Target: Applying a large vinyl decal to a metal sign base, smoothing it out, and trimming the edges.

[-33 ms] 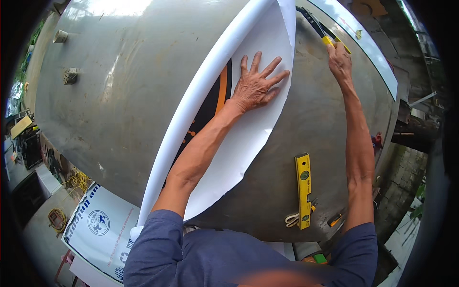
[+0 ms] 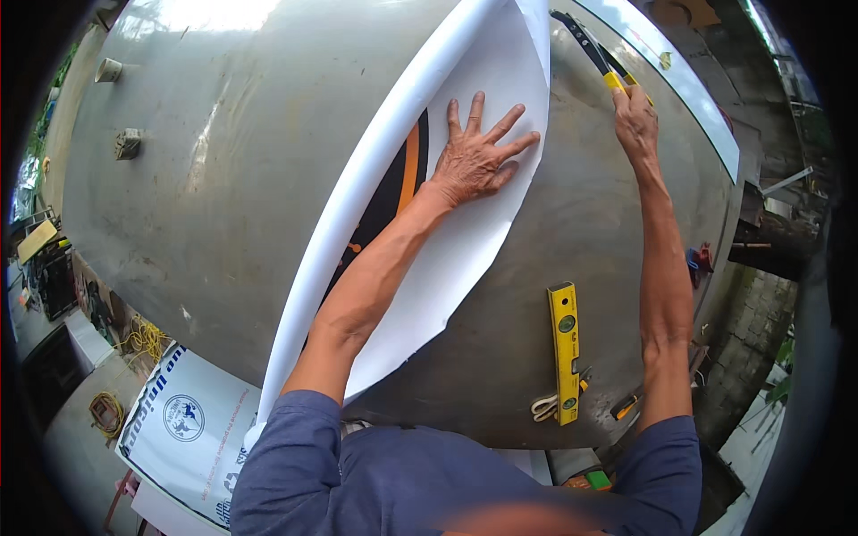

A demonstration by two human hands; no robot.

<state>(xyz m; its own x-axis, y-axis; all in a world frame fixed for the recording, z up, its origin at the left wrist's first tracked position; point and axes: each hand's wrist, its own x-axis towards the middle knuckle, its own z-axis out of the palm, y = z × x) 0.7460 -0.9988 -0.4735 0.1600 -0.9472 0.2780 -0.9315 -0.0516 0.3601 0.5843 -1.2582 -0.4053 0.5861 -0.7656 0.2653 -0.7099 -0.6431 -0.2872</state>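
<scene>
A large white sheet (image 2: 420,277), curled into a roll along its left edge, lies across the grey tabletop. Inside the curl a black and orange printed design (image 2: 393,192) shows in part. My left hand (image 2: 474,159) presses flat on the sheet with fingers spread. Toward the far right, my right hand (image 2: 636,121) is closed around the yellow grip of a long black tool with yellow grips (image 2: 594,49); its exact kind is unclear. Nearer me lie a yellow spirit level (image 2: 565,353), white-handled scissors (image 2: 542,409) partly under it, and a utility knife (image 2: 626,406).
A pale strip (image 2: 666,71) runs along the table's far right edge. Two small cups or blocks, one a white cup (image 2: 108,71), stand at the far left of the grey table (image 2: 206,232). A printed white panel (image 2: 183,429) and yellow cord (image 2: 146,339) lie beyond its left edge.
The whole view has shifted slightly. My left hand stays flat on the sheet, and my right hand keeps its hold on the tool.
</scene>
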